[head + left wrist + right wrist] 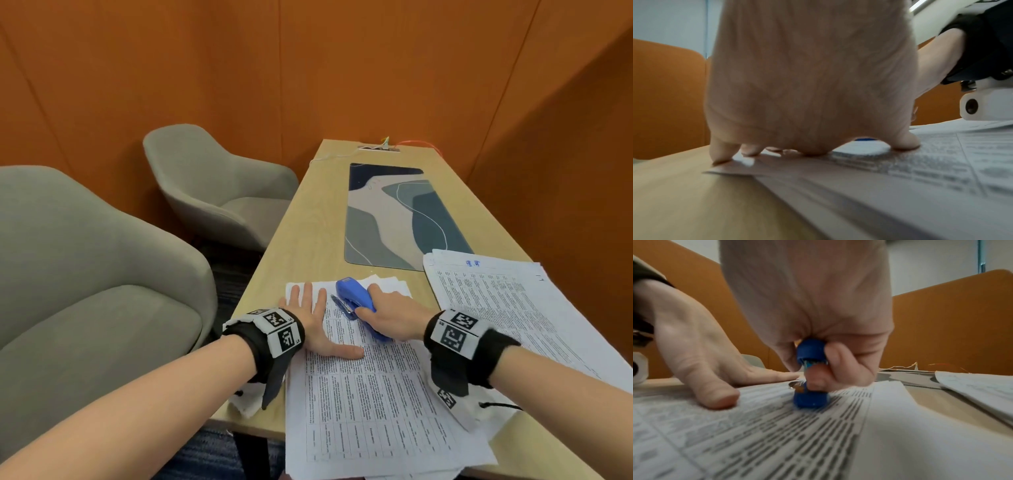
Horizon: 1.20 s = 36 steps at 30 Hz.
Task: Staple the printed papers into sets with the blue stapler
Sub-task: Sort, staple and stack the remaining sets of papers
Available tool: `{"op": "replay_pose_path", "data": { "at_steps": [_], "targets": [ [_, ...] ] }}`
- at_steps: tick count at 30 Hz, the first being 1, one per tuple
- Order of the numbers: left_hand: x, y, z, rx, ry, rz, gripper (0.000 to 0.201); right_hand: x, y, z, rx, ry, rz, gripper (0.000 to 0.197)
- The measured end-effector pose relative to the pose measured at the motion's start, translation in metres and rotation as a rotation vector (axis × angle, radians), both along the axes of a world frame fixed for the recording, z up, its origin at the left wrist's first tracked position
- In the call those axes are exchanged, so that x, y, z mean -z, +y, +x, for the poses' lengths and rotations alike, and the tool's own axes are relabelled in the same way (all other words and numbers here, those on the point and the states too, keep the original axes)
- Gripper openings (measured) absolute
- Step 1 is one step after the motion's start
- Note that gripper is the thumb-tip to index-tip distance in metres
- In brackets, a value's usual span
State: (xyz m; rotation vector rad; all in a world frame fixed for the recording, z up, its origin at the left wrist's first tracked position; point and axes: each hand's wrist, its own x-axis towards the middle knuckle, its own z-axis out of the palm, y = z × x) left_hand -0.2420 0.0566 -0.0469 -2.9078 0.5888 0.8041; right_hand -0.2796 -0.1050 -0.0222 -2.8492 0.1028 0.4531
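A stack of printed papers (373, 404) lies at the near end of the wooden table, its near edge hanging over the table's front. My left hand (310, 317) lies flat on the stack's far left corner, fingers straight and spread (904, 142). My right hand (387, 313) grips the blue stapler (356, 298) from above, thumb on its left side. The stapler (810, 374) sits on the top sheet near the far edge, its top lifted off the base. The left hand (701, 363) presses the paper just beside it.
A second pile of printed sheets (507, 301) lies to the right, partly over a patterned desk mat (394, 219). Two grey armchairs (85, 267) stand left of the table (308, 219). Cables and a socket plate (378, 148) sit at the far end. Orange walls enclose the booth.
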Motion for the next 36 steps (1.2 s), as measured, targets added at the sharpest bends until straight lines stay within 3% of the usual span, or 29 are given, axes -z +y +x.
{"op": "replay_pose_path", "data": {
  "at_steps": [3, 9, 16, 20, 23, 27, 30, 32, 36],
  "targets": [
    [0.001, -0.001, 0.001, 0.01, 0.008, 0.013, 0.138, 0.007, 0.003, 0.0, 0.011, -0.075, -0.011, 0.029],
    [0.001, -0.003, 0.004, 0.007, 0.027, 0.026, 0.141, 0.007, 0.016, 0.004, 0.045, -0.143, -0.057, 0.034],
    [-0.005, -0.001, 0.0, -0.011, 0.051, -0.013, 0.141, -0.008, 0.031, 0.049, 0.078, -0.064, 0.055, 0.023],
    [-0.009, -0.005, 0.003, -0.004, 0.037, 0.034, 0.143, -0.027, -0.008, 0.019, 0.139, -0.043, 0.198, 0.024],
    [-0.016, -0.018, 0.005, 0.112, -0.028, 0.013, 0.146, -0.026, -0.035, -0.013, 0.238, -0.012, 0.141, 0.027],
    [-0.017, -0.037, -0.002, 0.25, 0.003, -0.038, 0.121, -0.012, -0.044, -0.036, 0.219, 0.001, -0.001, 0.023],
    [-0.023, -0.051, -0.008, 0.221, -0.19, -0.105, 0.087, -0.007, -0.041, -0.04, 0.213, -0.026, -0.054, 0.029],
    [-0.023, -0.057, -0.004, 0.215, -0.237, -0.182, 0.076, -0.008, -0.039, -0.039, 0.217, -0.026, -0.05, 0.032],
    [-0.008, -0.059, 0.009, 0.211, -0.027, -0.047, 0.114, -0.013, -0.036, -0.03, 0.214, -0.026, -0.047, 0.029]
  ]
}}
